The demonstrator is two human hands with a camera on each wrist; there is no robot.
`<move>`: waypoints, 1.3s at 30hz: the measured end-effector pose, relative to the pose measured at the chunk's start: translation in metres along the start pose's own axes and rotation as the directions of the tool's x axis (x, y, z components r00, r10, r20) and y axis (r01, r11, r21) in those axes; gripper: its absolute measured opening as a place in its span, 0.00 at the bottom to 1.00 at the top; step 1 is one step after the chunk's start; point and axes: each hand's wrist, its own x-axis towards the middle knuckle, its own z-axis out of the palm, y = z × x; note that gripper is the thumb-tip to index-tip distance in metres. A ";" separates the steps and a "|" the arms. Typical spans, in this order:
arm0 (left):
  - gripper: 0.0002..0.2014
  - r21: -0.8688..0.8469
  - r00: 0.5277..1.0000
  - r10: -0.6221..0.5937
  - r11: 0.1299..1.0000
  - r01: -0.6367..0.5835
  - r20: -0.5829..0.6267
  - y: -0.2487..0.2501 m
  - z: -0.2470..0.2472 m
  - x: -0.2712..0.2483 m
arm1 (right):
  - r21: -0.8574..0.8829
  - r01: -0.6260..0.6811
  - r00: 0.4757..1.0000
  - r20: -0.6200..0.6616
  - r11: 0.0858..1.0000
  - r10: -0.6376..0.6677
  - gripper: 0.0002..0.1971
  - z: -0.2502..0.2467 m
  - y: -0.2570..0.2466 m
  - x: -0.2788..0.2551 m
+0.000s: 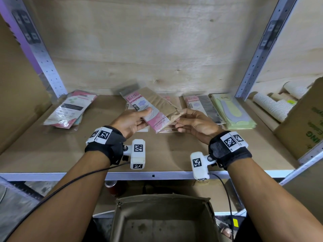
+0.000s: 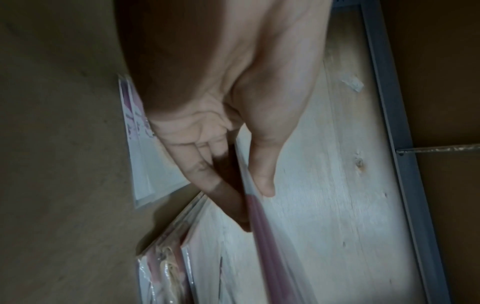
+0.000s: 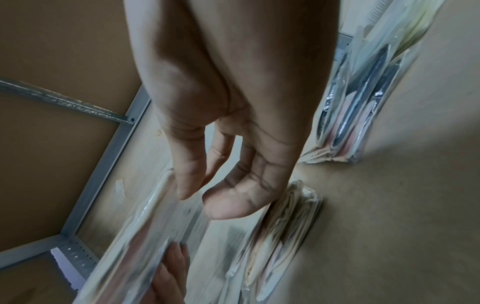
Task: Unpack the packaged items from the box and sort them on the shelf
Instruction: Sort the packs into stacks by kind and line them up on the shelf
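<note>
A flat packet of beige stockings (image 1: 153, 109) with a pink label is held above the middle of the shelf board (image 1: 52, 151). My left hand (image 1: 146, 117) pinches its near left edge, thumb on top and fingers beneath. The left wrist view shows the packet (image 2: 270, 246) edge-on between the thumb and fingers of that hand (image 2: 255, 207). My right hand (image 1: 178, 117) pinches the packet's near right corner with curled fingers. In the right wrist view the right hand (image 3: 203, 203) has its thumb against the packet (image 3: 135, 242). A brown cardboard box (image 1: 162, 219) stands below, open, and no items show inside it.
Piles lie along the shelf's back: pink-and-white packets (image 1: 70, 109) at left, beige packets (image 1: 167, 130) under my hands, dark stockings (image 1: 204, 107), green insole packets (image 1: 232, 112). Paper cups (image 1: 272, 103) and a printed carton (image 1: 307, 123) fill the right bay. Metal uprights flank the shelf.
</note>
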 end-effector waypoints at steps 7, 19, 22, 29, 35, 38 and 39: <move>0.10 0.143 0.999 0.022 0.989 -0.026 0.034 -0.002 0.000 -0.001 | 0.184 -0.039 0.999 0.044 0.982 0.031 0.12 -0.002 0.000 -0.002; 0.14 0.344 0.992 0.118 0.930 -0.129 0.052 -0.004 -0.003 -0.003 | 0.121 -0.209 0.978 0.037 0.970 0.206 0.22 -0.002 -0.002 -0.003; 0.12 0.370 0.989 0.125 0.918 -0.144 0.074 -0.004 -0.001 -0.003 | 0.048 -0.202 0.979 -0.005 0.978 0.203 0.17 0.000 0.001 -0.002; 0.17 0.324 0.983 -0.041 0.946 -0.019 0.177 -0.003 0.008 -0.010 | 0.064 -0.183 0.979 -0.078 0.981 0.188 0.15 0.002 -0.002 -0.002; 0.16 0.311 0.943 -0.144 0.949 0.046 0.300 -0.003 0.011 -0.014 | 0.097 -0.122 0.975 -0.176 0.988 0.138 0.24 0.005 -0.002 -0.002; 0.14 0.363 0.959 -0.104 0.932 0.001 0.264 -0.003 0.013 -0.013 | 0.050 -0.110 0.975 -0.188 0.993 0.118 0.23 0.004 -0.002 0.000; 0.14 0.401 0.967 -0.085 0.916 -0.019 0.241 -0.003 0.013 -0.012 | 0.030 -0.106 0.975 -0.192 0.994 0.110 0.21 0.003 -0.003 0.001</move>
